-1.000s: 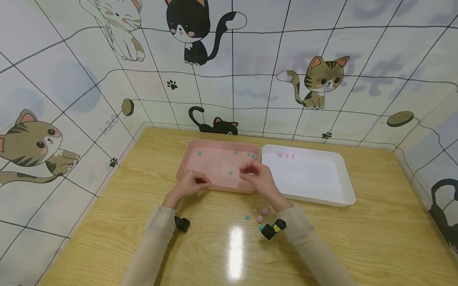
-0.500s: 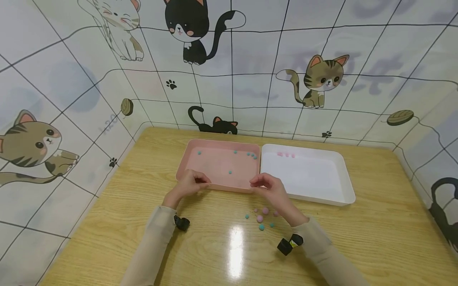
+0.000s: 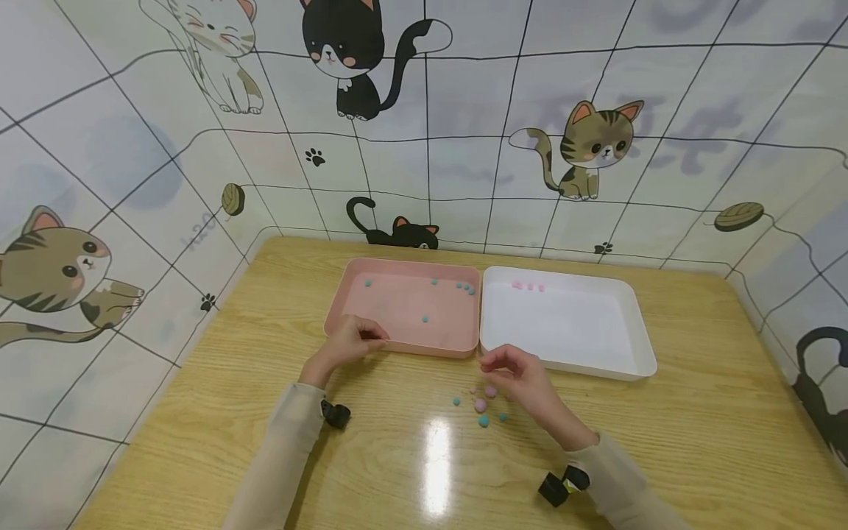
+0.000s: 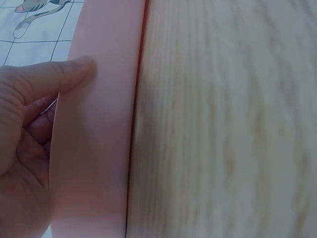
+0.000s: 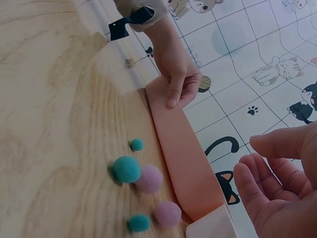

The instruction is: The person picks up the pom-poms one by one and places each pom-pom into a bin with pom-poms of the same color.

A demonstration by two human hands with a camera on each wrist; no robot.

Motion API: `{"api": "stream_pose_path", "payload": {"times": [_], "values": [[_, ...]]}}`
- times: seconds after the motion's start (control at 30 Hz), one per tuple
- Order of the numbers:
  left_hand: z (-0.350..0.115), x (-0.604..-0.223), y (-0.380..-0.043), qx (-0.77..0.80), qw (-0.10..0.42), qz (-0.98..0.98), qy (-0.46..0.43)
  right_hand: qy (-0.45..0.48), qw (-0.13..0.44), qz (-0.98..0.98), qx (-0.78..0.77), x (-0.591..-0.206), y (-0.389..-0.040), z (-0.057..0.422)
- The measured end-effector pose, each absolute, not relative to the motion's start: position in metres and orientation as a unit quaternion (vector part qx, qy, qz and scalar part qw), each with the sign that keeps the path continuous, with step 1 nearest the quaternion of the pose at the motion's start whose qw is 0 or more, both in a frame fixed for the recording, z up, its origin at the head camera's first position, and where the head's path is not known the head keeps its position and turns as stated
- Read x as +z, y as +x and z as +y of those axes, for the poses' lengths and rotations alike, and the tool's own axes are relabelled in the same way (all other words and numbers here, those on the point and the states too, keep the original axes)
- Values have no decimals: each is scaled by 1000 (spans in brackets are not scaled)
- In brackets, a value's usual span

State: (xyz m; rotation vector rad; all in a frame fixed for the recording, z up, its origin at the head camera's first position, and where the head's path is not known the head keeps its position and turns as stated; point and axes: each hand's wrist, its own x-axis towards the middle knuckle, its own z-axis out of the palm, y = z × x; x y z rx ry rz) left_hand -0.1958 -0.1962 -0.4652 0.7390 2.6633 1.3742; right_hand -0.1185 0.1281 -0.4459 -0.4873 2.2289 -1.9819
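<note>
My left hand (image 3: 354,338) grips the near wall of the pink tray (image 3: 411,347), thumb on the outer face and fingers curled inside, as the left wrist view shows. Several small teal balls (image 3: 425,319) lie scattered in that tray. My right hand (image 3: 526,379) hovers near the front left corner of the white tray (image 3: 570,364); in the right wrist view its thumb and fingers are apart with nothing between them. Just below it on the table is a loose group of fuzzy pom-poms, some teal (image 5: 127,169) and some lilac (image 5: 167,213), of differing sizes.
Small pink balls (image 3: 530,287) sit in a row near the back of the white tray. Both trays stand side by side on the wooden table (image 3: 371,456). A cat-patterned wall covering (image 3: 464,169) rises behind and at the sides.
My right hand has drawn back from over the pink tray, toward the front and right, to above the loose pom-poms. My left hand has stayed on the pink tray's wall.
</note>
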Motion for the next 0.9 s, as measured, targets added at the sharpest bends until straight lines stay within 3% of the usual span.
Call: {"api": "stream_pose_path", "payload": {"times": [0.9], "values": [[-197, -467, -197, 449, 34, 859, 243, -199, 56, 767, -608, -472, -87, 149]]}}
